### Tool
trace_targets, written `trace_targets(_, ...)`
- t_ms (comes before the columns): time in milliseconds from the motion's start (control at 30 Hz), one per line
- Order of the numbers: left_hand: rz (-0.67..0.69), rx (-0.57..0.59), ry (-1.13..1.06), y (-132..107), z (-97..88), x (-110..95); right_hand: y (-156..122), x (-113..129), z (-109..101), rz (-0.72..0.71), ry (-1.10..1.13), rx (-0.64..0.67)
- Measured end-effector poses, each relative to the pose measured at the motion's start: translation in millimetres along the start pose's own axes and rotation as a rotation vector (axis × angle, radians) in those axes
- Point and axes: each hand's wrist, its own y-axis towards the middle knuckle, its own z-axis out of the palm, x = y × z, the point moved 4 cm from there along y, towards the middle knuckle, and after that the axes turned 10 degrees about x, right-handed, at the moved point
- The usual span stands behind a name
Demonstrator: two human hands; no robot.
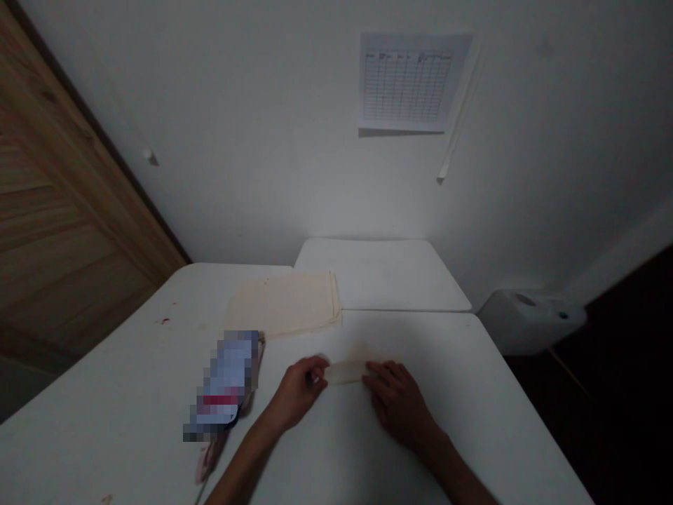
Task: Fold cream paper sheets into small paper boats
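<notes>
A small cream folded strip of cloth [345, 371] lies on the white table [131, 393]. My left hand [296, 393] has its fingers curled and pinches the strip's left end. My right hand [397, 401] lies flat with fingers stretched out, the fingertips pressing the strip's right end. Behind the hands sits a stack of cream folded cloths [287, 303].
A blurred-out flat object [226, 384] lies left of my left arm, with a pinkish item [206, 461] under it. A second white table [383, 273] stands against the wall. A white bin [531, 319] sits to the right; a wooden door [52, 210] is at left.
</notes>
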Motion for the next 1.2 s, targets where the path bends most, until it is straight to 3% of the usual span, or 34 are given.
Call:
trace_targets(200,0.027,0.085,0.115,-0.4,-7.7,-5.6,0.8,0.5,-0.1,0.015,0.015,-0.005)
trace_targets(333,0.112,-0.106,0.368,-9.8,-10.1,-23.8,0.6,1.3,-0.4,0.003,0.001,-0.017)
trace_targets(400,0.191,-0.186,0.489,-17.2,-0.4,-36.3,0.5,1.5,-1.0,-0.002,-0.006,-0.017)
trace_targets(533,0.347,-0.035,0.663,-24.2,40.9,-51.5,0.8,0.7,-1.7,0.006,-0.001,-0.011)
trace_targets(667,0.333,0.093,0.804,-19.3,66.5,-51.3,0.6,-0.1,-1.4,-0.003,0.017,-0.024)
trace_targets(1200,0.266,0.137,0.835,-16.9,66.9,-54.5,-4.3,-2.9,-1.7,0.076,-0.043,-0.02)
